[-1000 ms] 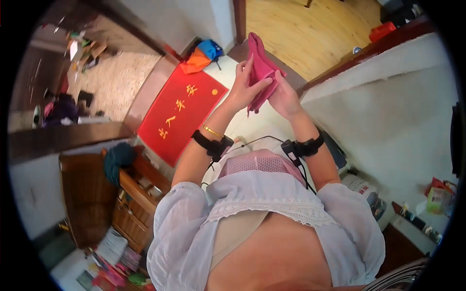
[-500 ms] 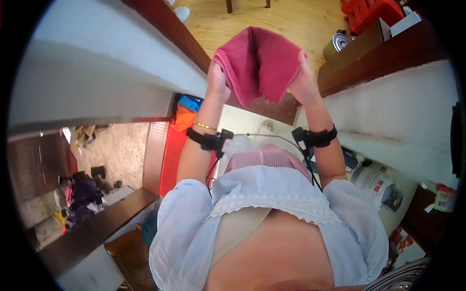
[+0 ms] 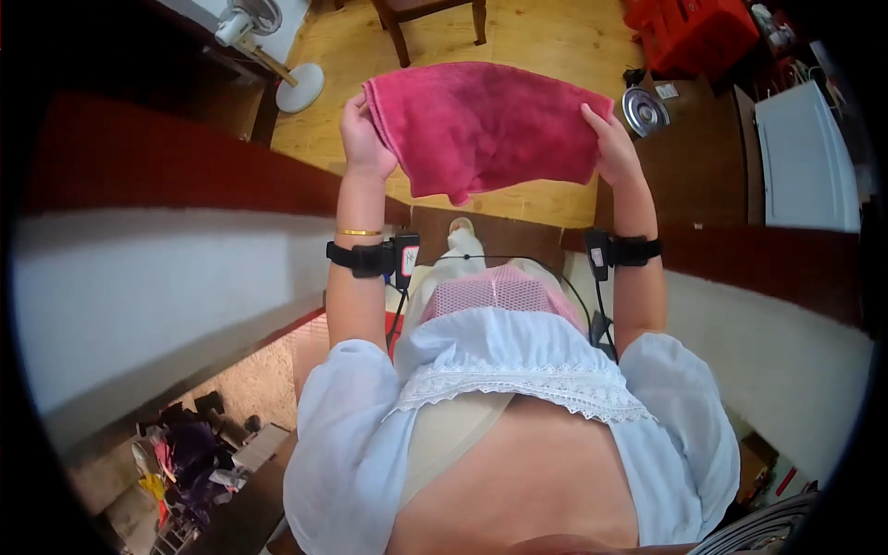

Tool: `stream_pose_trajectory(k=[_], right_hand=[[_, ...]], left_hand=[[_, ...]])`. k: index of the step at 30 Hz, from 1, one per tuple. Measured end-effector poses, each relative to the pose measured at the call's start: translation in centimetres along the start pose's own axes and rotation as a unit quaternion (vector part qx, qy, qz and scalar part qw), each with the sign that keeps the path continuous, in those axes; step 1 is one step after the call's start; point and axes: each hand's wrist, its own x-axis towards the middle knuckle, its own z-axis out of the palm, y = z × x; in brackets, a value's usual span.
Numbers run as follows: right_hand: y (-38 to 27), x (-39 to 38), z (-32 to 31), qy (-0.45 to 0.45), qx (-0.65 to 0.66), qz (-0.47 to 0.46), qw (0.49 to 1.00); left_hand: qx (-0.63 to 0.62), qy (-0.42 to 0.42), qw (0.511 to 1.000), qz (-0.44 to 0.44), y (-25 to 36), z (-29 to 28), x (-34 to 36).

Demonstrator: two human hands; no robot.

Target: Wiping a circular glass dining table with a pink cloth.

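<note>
A pink cloth (image 3: pixel 486 125), folded with a darker patch across its middle, is stretched sideways in front of me above the wooden floor. My left hand (image 3: pixel 368 143) grips its left edge, where layered edges show. My right hand (image 3: pixel 615 150) grips its right end, thumb on top. A black strap with a small device sits on each forearm, joined to cables. Below the cloth, my light trouser leg (image 3: pixel 458 240) shows in the doorway.
A white standing fan (image 3: pixel 298 89) and a wooden chair (image 3: pixel 400 37) stand ahead. At right are red crates (image 3: pixel 694 28), a metal lid (image 3: pixel 645 111) and a white appliance (image 3: pixel 805 157). Dark wooden door frames (image 3: pixel 139 162) flank me; clutter (image 3: pixel 190 462) lies lower left.
I have turned and moved into the doorway toward the wooden-floored room. The cloth has gone from bunched between my close hands to spread wide, my hands farther apart.
</note>
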Motion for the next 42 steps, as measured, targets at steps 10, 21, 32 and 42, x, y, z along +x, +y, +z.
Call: stream_pose_trajectory(k=[10,21,32,42], right_hand=[[-4.5,14.3,-0.2,0.106,0.039,-0.044,0.993],[-8.3,30.7,-6.4,0.150,0.078,0.028,0.985],[-17.2,35.8,-3.1,0.132,-0.335,-0.211,0.909],[-19.7,47.7,2.2,0.212,-0.603,-0.466,0.612]], left_hand=[[0.120,-0.054,0.986,-0.097,5.1,3.0,17.3],[0.241,-0.140,0.950,-0.138,3.6,18.7,35.0],[0.250,-0.094,0.949,-0.166,-5.6,23.1,48.7],[0.022,0.056,0.976,-0.207,-8.2,23.3,59.9]])
